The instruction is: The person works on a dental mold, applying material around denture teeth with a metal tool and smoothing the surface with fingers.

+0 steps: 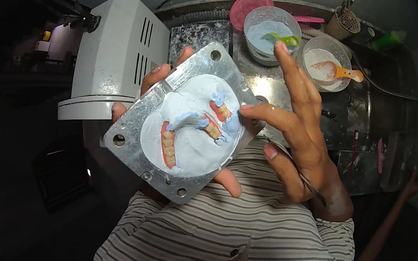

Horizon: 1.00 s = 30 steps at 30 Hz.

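Through the head view, I have the metal flask (135, 125) at the centre of the frame, raised above the striped clothing, its worked face turned toward the camera. The left hand (156, 76) is partly closed around it: three fingertips show along the upper-left edges and another digit at the lower right, with the palm hidden behind. I judge that this wide support carries the weight and keeps the face unobstructed.

The right hand (305, 126), right of centre, is loosely spread. Its index fingertip lies at the flask's right edge; I cannot confirm contact. A slim, dark tool (306, 182) crosses the hand near the thumb, apparently tucked there so that the fingers remain free.

Flask: dull grey metal, squarish plate, round corner holes. Fill: matte white plaster (182, 159), roughly circular, smooth in the lower part, with a raised, crumbly blue ridge (189, 119). Three pink-based tooth rows sit in it: the longest (169, 146) at the left, two shorter ones at the right.

At the upper right of the frame, two translucent tubs stand on the counter (241, 62). One contains pale blue powder (260, 31) and a green scoop (288, 40); the other holds white powder and an orange scoop (350, 74), handles presumably left upward for easy reach.
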Each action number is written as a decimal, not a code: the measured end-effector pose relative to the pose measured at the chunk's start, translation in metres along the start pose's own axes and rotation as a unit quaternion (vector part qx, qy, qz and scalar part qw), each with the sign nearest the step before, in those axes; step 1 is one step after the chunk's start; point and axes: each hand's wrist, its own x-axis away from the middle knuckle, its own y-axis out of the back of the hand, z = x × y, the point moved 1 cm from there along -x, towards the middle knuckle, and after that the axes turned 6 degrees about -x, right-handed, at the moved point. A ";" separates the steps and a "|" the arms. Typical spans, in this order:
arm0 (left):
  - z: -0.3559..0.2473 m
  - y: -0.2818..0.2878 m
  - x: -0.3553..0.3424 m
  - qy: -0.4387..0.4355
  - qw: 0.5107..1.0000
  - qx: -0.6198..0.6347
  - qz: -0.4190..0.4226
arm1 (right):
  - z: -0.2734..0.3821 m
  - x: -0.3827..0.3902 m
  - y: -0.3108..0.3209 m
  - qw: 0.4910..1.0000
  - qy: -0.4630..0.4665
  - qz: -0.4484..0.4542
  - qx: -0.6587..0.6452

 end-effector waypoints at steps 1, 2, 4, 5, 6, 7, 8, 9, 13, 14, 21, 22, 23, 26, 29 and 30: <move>-0.001 -0.004 -0.003 -0.024 0.999 -0.038 -0.011 | 0.001 -0.001 0.001 1.000 -0.001 0.001 0.000; -0.002 -0.006 -0.006 -0.045 0.996 -0.069 -0.021 | 0.002 -0.003 0.002 1.000 -0.002 0.010 -0.006; -0.005 -0.011 -0.010 -0.080 0.989 -0.122 -0.037 | 0.003 -0.004 0.004 1.000 -0.002 0.020 -0.014; -0.007 -0.015 -0.013 -0.094 0.984 -0.143 -0.045 | 0.003 -0.004 0.006 1.000 0.005 0.022 -0.019; -0.008 -0.017 -0.015 -0.103 0.981 -0.158 -0.051 | 0.003 -0.004 0.006 0.999 0.009 0.023 -0.022; -0.009 -0.020 -0.018 -0.112 0.978 -0.167 -0.057 | 0.003 -0.004 0.006 0.999 0.013 0.025 -0.026; -0.012 -0.023 -0.020 -0.115 0.976 -0.173 -0.065 | 0.004 -0.005 0.006 1.000 0.001 0.017 -0.020; -0.012 -0.024 -0.020 -0.111 0.975 -0.180 -0.070 | 0.005 -0.004 0.005 1.000 -0.010 0.009 -0.014; -0.023 -0.017 -0.020 -0.058 0.972 -0.224 -0.044 | 0.007 -0.001 0.002 1.000 0.004 0.016 -0.013; -0.022 -0.015 -0.020 -0.054 0.969 -0.241 -0.024 | 0.007 0.000 0.004 1.000 0.008 0.015 -0.008; 0.005 -0.002 -0.013 -0.036 0.998 0.054 -0.010 | 0.009 0.003 -0.008 0.999 0.003 0.046 0.015; 0.005 -0.001 -0.014 -0.016 0.995 0.100 -0.001 | 0.011 0.006 -0.009 0.999 0.004 0.046 0.016; 0.004 0.001 -0.016 0.005 0.989 0.146 0.006 | 0.012 0.009 -0.010 0.999 0.001 0.048 0.023; -0.001 0.001 -0.016 0.058 0.957 0.285 0.011 | 0.010 0.008 -0.015 0.999 0.006 0.031 0.035; -0.009 -0.004 -0.015 0.105 0.901 0.419 -0.020 | 0.008 0.002 -0.019 0.999 0.013 0.023 0.042; -0.012 -0.006 -0.015 0.122 0.876 0.464 -0.043 | 0.008 0.002 -0.020 0.998 0.010 0.035 0.044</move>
